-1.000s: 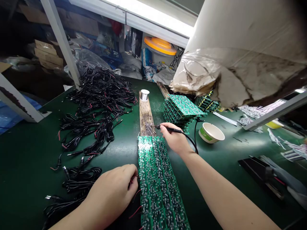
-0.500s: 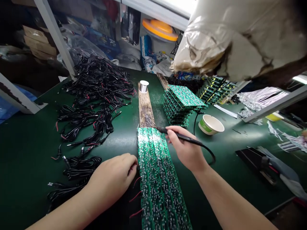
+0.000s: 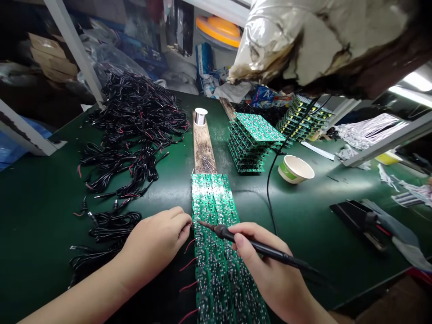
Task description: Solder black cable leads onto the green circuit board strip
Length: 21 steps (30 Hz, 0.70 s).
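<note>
1. The person's right hand (image 3: 266, 265) grips a black soldering iron (image 3: 259, 246) like a pen, its fingers clamped around the handle. The iron's tip points down and to the left, just above the left edge of the boards.
2. The left hand (image 3: 155, 243) rests at that same edge, close to the iron's tip. Its fingers are curled together, and whatever they may pinch is hidden.
3. A long strip of green circuit boards (image 3: 216, 211) lies flat on the green worktop (image 3: 43, 202), running away from the person between the hands. Red wires (image 3: 187, 264) stick out from its left edge.
4. Beyond the strip's far end lies a scorched wooden plank (image 3: 202, 148), with a spool of solder wire (image 3: 201, 116) standing on it.
5. To the right of the plank rise a stack of circuit boards (image 3: 251, 141) and, farther back, a second stack (image 3: 303, 119). The iron's black cord (image 3: 268, 198) trails across the worktop near a paper bowl (image 3: 296, 169).
6. To the left of the strip, a heap of black cables with red-marked ends (image 3: 135, 121) spreads across the worktop, with more coiled black cables with barrel plugs (image 3: 114, 227) nearer the left hand.
</note>
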Tool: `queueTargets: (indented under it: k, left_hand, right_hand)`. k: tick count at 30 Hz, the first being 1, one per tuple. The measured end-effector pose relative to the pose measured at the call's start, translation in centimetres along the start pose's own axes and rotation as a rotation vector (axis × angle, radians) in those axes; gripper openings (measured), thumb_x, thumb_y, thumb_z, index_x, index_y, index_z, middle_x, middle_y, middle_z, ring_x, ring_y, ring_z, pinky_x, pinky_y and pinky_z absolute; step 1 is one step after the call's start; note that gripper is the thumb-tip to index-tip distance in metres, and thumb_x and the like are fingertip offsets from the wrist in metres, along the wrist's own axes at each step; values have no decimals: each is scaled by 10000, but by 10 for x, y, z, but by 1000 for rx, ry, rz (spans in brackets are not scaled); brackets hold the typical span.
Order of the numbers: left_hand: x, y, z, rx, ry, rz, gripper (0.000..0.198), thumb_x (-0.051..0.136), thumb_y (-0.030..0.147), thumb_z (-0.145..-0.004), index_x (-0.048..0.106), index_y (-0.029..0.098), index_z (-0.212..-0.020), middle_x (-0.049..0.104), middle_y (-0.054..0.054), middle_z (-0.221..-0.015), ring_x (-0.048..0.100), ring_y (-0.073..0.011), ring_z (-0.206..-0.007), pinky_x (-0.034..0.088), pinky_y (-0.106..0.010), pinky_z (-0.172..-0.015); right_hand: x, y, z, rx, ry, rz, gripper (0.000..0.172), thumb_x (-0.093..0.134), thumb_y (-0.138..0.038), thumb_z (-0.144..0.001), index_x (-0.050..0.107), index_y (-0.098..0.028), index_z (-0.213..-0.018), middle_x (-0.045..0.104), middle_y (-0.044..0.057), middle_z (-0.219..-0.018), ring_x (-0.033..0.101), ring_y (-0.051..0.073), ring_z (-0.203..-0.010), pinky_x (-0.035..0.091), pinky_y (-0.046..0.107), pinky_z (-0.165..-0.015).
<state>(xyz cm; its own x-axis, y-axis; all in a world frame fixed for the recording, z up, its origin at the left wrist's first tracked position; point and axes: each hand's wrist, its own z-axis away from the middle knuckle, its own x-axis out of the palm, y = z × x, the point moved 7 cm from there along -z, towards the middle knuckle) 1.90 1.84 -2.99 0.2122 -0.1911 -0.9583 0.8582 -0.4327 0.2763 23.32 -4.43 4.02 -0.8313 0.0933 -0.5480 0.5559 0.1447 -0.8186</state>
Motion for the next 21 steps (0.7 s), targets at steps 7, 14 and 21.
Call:
queueTargets:
  k: [7, 14, 21]
  left_hand:
    - [0, 2, -3, 10, 22, -12, 306, 443, 305, -1101, 722, 238, -995, 709, -21, -987, 703, -220, -902, 416, -348, -702]
    - [-2, 4, -3, 20, 44, -5, 273, 471, 282, -1078, 712, 227, -963, 707, -23, -950, 698, -220, -882, 403, -341, -695]
    - [0, 3, -2, 41, 78, -31, 270, 468, 287, -1078, 693, 229, -940, 699, -24, -931, 683, -216, -839, 386, -342, -668]
  right_hand:
    - [5, -1, -1, -4, -15, -31, 233, 599, -346, -1022, 801, -229, -1015, 822, 35, -834, 762, 161, -673, 611, 255, -603]
    - [9, -2, 0, -12, -25, -32, 234, 597, -347, -1024, 797, -226, -1010, 803, 24, -805, 729, 146, -644, 592, 245, -584]
    - [10, -3, 0, -25, -82, -12, 182, 607, -332, -1040, 780, -274, -1047, 823, -5, -915, 783, 150, -791, 643, 251, -747]
